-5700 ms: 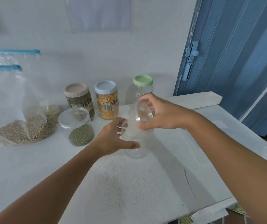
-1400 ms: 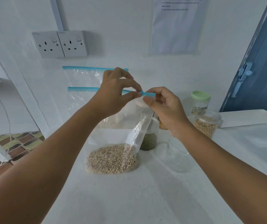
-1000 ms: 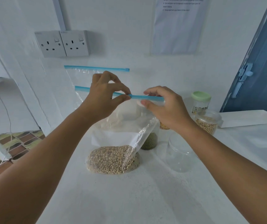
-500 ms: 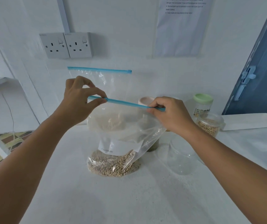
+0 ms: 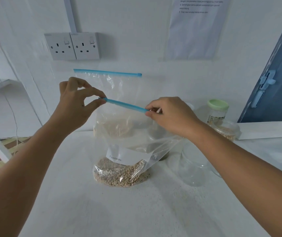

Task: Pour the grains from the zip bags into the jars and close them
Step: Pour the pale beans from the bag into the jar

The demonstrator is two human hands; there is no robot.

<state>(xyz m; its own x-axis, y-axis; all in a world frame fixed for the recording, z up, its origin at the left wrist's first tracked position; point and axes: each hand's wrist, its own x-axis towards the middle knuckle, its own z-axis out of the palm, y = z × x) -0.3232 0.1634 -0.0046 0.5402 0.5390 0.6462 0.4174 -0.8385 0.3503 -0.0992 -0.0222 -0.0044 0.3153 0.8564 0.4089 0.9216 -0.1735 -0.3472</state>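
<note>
Hands have spread apart: left hand [image 5: 75, 103] and right hand [image 5: 169, 115] pinch the zip bag's [image 5: 128, 134] blue seal [image 5: 125, 105]; peeling evenly should prevent grains [image 5: 119, 175] spilling beside the empty jar [image 5: 194, 165].

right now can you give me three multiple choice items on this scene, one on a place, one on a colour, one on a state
1. Where is the empty clear jar?
A. right of the grain bag
B. left of the grain bag
C. on the shelf

2. What colour is the zip strip on the held zip bag?
A. red
B. blue
C. yellow

3. How are the hands placed?
A. both flat on the table
B. one inside the jar
C. each pinching an end of the strip

Answers: 1 A, the jar stands on the table under the right forearm. 2 B, the strip is blue. 3 C, the left hand and right hand pinch opposite ends.
</note>
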